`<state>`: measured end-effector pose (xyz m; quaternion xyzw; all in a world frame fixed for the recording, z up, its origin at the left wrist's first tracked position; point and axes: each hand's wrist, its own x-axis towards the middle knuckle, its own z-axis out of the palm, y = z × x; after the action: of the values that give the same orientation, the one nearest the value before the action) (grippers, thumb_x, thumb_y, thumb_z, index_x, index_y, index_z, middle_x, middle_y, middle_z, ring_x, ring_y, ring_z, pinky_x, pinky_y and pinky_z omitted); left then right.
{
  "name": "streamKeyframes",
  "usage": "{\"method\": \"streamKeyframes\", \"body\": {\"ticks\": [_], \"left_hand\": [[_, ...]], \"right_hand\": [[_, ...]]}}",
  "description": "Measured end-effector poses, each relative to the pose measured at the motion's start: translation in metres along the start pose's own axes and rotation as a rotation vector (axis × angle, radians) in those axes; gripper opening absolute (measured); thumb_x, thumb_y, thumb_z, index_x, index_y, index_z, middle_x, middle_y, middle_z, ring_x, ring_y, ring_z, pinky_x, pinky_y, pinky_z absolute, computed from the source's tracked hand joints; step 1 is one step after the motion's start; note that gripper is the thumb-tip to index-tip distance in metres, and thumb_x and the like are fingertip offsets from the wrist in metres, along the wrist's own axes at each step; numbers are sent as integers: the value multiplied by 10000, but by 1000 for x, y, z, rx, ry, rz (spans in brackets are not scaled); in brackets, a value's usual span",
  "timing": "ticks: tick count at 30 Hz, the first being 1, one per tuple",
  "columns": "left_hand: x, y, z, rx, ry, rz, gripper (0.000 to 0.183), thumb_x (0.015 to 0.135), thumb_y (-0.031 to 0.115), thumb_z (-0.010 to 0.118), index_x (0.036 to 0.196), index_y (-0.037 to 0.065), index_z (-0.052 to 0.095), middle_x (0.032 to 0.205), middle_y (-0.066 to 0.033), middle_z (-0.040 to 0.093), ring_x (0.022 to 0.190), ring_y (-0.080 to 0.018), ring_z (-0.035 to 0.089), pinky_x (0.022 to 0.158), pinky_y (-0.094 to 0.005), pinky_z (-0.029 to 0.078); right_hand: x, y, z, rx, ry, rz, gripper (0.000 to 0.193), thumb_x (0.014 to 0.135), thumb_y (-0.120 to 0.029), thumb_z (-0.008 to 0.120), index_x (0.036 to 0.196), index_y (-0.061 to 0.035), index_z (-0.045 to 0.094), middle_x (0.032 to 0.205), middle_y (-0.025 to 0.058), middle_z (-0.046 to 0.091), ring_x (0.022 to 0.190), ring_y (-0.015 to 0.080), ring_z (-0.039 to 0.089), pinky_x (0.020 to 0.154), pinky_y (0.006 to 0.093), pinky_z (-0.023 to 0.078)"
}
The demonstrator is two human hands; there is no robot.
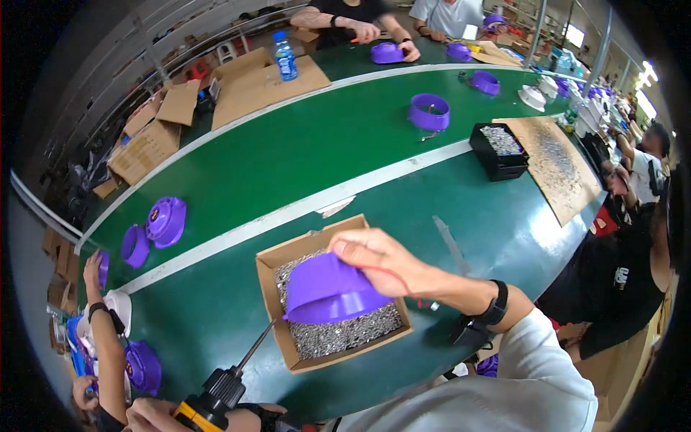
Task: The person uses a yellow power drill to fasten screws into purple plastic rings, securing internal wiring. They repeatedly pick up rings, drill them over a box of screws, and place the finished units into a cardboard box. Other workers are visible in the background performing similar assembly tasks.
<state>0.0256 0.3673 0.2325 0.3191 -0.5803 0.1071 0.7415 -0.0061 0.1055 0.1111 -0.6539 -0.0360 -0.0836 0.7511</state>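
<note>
At the lower left, my left hand (151,415) is closed around a black-and-yellow power screwdriver (209,403), partly cut off by the lower edge. Its long bit (255,345) points up toward the near rim of a purple round plastic housing (335,291). My right hand (378,255), with a black watch on its wrist, grips that housing by its far edge and holds it tilted. A red wire (392,273) with a white connector hangs from it beside my hand. Beneath lies an open cardboard box (294,353) of small silvery screws (353,331).
A black bin of small metal parts (504,162) stands near a stained cardboard sheet (558,165). Purple housings (167,222) sit on the green belt (288,151). A co-worker's arm (108,338) reaches in at left. Other people work across the belt and at right.
</note>
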Motion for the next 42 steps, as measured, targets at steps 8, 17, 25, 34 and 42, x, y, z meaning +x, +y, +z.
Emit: {"method": "streamKeyframes", "body": {"ticks": [8, 17, 25, 34, 42], "left_hand": [[0, 5, 2, -4, 42, 17, 474, 819, 433, 536, 1078, 40, 480, 638, -26, 393, 489, -147, 382, 521, -293, 335], [3, -1, -5, 48, 40, 29, 476, 849, 459, 516, 1080, 50, 444, 643, -59, 413, 493, -175, 411, 499, -301, 372], [-2, 5, -6, 118, 19, 37, 509, 850, 481, 510, 1121, 60, 419, 637, -70, 452, 491, -183, 452, 459, -308, 403], [-2, -31, 5, 53, -68, 8, 464, 869, 389, 477, 1133, 14, 406, 634, -108, 481, 461, -213, 456, 488, -362, 448], [-48, -92, 7, 74, 581, -331, 375, 894, 431, 491, 945, 59, 494, 593, -29, 433, 504, -146, 403, 498, -264, 349]], "right_hand": [[25, -19, -1, -143, 61, -126, 317, 974, -280, 405, 835, -14, 507, 698, 13, 495, 673, 95, 470, 612, 278, 413], [158, -42, -55, -936, 134, -393, 257, 925, -275, 468, 925, -35, 563, 870, 178, 621, 800, 358, 599, 683, 438, 456], [168, 49, -96, -1101, 183, -374, 304, 922, -217, 454, 1127, -24, 570, 1135, 201, 571, 1059, 354, 548, 896, 426, 445], [49, 44, -38, -998, 56, -304, 282, 895, -172, 470, 1053, 39, 571, 1032, 213, 591, 973, 360, 574, 910, 440, 430], [49, 67, -22, -1279, 40, -358, 202, 826, -207, 527, 886, -28, 598, 833, 122, 613, 841, 286, 594, 790, 403, 436]]}}
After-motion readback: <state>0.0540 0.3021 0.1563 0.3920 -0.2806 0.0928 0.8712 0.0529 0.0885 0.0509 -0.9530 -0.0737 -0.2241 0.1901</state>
